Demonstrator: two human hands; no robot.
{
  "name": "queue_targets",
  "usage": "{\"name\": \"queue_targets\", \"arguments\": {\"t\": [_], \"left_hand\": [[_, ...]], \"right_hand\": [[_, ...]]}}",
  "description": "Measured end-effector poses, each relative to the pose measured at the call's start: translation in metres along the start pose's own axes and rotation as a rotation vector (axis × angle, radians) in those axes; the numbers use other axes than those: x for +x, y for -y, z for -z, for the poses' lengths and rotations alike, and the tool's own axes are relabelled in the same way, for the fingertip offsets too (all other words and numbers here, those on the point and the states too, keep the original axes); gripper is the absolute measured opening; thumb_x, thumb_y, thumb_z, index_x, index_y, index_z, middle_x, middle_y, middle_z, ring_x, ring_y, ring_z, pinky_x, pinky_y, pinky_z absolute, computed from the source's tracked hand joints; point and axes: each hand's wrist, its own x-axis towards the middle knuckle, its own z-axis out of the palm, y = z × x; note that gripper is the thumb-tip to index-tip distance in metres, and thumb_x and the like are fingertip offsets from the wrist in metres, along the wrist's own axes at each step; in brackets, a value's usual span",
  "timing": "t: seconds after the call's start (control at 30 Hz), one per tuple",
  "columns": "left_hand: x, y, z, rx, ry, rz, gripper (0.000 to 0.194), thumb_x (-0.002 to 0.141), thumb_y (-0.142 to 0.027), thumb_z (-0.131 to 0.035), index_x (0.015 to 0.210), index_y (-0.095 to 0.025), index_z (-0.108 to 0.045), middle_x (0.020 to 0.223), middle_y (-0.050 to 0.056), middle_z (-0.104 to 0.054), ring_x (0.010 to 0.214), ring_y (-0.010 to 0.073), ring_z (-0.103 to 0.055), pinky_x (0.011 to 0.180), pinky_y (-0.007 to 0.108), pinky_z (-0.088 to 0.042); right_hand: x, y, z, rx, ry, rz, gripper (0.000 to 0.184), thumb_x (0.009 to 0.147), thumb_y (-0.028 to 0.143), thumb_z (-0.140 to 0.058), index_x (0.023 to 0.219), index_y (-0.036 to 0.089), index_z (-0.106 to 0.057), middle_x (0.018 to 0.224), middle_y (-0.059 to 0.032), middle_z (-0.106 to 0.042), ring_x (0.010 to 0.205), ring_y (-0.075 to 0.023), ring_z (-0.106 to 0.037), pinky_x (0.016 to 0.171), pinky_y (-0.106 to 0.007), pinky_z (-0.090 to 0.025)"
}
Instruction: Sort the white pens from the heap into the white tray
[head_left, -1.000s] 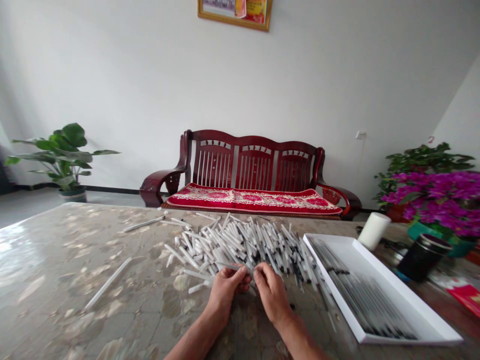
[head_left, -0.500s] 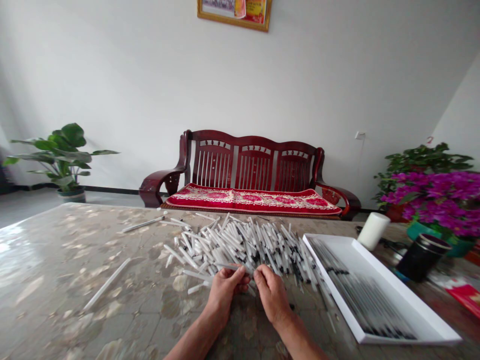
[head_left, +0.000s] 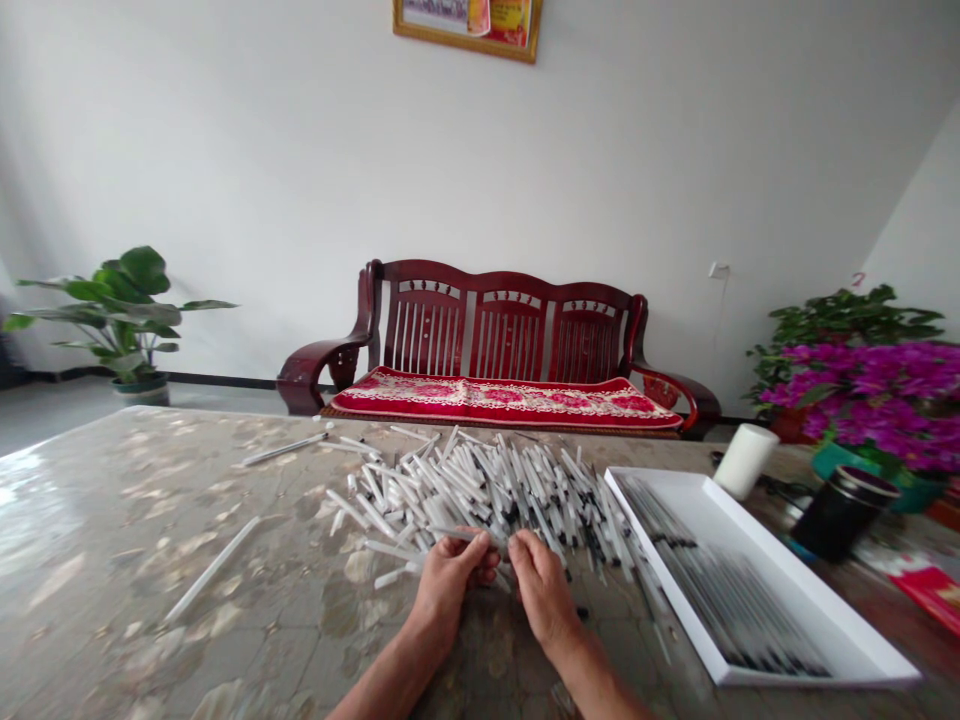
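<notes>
A heap of thin white plastic sticks with black parts (head_left: 480, 490) lies criss-crossed on the marble-patterned table top (head_left: 112, 520). My left hand (head_left: 450, 585) and my right hand (head_left: 541, 590) meet at the heap's near edge, fingers curled and close together. Both seem to pinch a white stick (head_left: 457, 534), though the fingers hide part of it. Single loose sticks (head_left: 212, 568) lie apart on the table to the left. A white tray (head_left: 806, 575) to the right of the heap holds long dark-and-white rows, blurred in this view.
A white cylinder (head_left: 745, 461), a black cup (head_left: 841, 514), and dark scissors (head_left: 780, 488) stand beyond the tray. Pink flowers (head_left: 870, 400) in a teal pot rise at the right. Past the table's far edge are a dark red wooden bench (head_left: 510, 340) and a leafy potted plant (head_left: 112, 320).
My hands have shifted only slightly at the heap's edge, and the right hand sits a little lower. The whole view has drifted slightly as my head moves. The heap and tray look unchanged.
</notes>
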Motion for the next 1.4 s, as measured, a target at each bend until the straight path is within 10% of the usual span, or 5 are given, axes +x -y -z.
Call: {"name": "queue_targets", "arguments": {"t": [0.67,0.83,1.03,1.2,1.4], "left_hand": [[-0.001,0.001,-0.002,0.162,0.101,-0.196,0.041,0.054,-0.048,-0.089,0.072,-0.016,-0.071,0.059,0.003,-0.07,0.054,0.0161,-0.062,0.055,0.026,-0.05],[-0.006,-0.001,-0.006,0.128,0.128,-0.076,0.049,0.051,-0.053,-0.089,0.082,-0.018,-0.073,0.069,0.004,-0.074,0.057,0.0171,-0.064,0.053,0.026,-0.05],[-0.012,-0.007,-0.005,0.208,0.315,0.103,0.059,0.073,-0.072,-0.064,0.072,-0.014,-0.071,0.049,0.0,-0.059,0.035,0.0059,-0.036,0.036,0.021,-0.02],[-0.015,-0.002,-0.002,0.315,0.485,0.27,0.049,0.066,-0.061,-0.079,0.073,-0.014,-0.07,0.052,0.001,-0.063,0.034,0.0047,-0.036,0.036,0.02,-0.019],[-0.012,0.004,-0.005,0.164,0.36,0.228,0.046,0.063,-0.058,-0.082,0.07,-0.016,-0.065,0.059,0.0,-0.065,0.039,0.0047,-0.041,0.039,0.018,-0.029]], "right_hand": [[-0.002,0.001,-0.005,0.313,-0.034,-0.215,0.044,0.087,0.066,-0.047,0.067,0.027,-0.045,0.05,0.0054,-0.044,0.043,-0.0137,-0.039,0.038,-0.026,-0.032],[0.004,0.002,-0.001,0.41,-0.12,-0.236,0.038,0.086,0.059,-0.048,0.067,0.026,-0.045,0.053,0.006,-0.044,0.044,-0.0129,-0.04,0.039,-0.025,-0.033],[0.009,0.001,0.008,0.326,-0.147,-0.209,0.035,0.088,0.056,-0.045,0.074,0.025,-0.054,0.054,0.0046,-0.047,0.045,-0.0146,-0.044,0.04,-0.025,-0.038],[0.007,0.001,0.008,0.303,-0.104,-0.176,0.042,0.086,0.064,-0.047,0.08,0.025,-0.058,0.053,0.0055,-0.046,0.044,-0.0152,-0.045,0.042,-0.027,-0.04],[0.02,-0.008,0.022,0.213,-0.187,-0.13,0.04,0.087,0.057,-0.045,0.094,0.022,-0.064,0.069,-0.0018,-0.064,0.052,-0.0194,-0.055,0.046,-0.03,-0.042]]}}
